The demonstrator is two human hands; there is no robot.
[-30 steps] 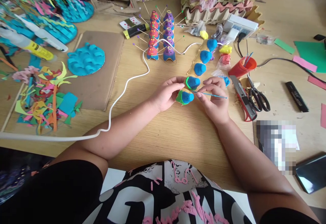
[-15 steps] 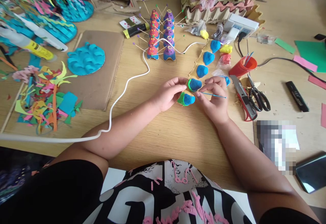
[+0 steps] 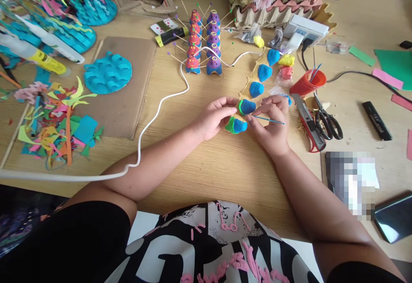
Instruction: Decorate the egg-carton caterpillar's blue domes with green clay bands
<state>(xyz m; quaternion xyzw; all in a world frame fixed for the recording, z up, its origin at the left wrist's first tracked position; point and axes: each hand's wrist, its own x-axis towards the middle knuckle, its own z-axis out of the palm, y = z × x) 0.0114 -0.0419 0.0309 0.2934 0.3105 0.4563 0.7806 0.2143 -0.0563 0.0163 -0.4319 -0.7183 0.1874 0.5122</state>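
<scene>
A strip of egg carton (image 3: 254,69) runs away from me, its bumps covered in blue clay (image 3: 256,89). Green clay (image 3: 230,125) covers part of the nearest bump, and a thin green band edges the second one. My left hand (image 3: 214,117) pinches the strip's left edge beside these two bumps. In my right hand (image 3: 272,122) is a thin blue stick-like tool (image 3: 268,120), held between thumb and fingers, its tip close to the second bump. My right fingers hide part of the strip's right edge.
Red and purple egg-carton figures (image 3: 193,42) stand behind, stuck with pins. To the right are an orange cup (image 3: 308,82), a box cutter (image 3: 309,124), scissors (image 3: 326,117) and a phone (image 3: 394,216). A white cable (image 3: 154,120) crosses the left side near paper scraps (image 3: 61,128).
Both hands stay almost in place at the strip. The blue tool has shifted very slightly in my right fingers; the whole view has moved a little.
</scene>
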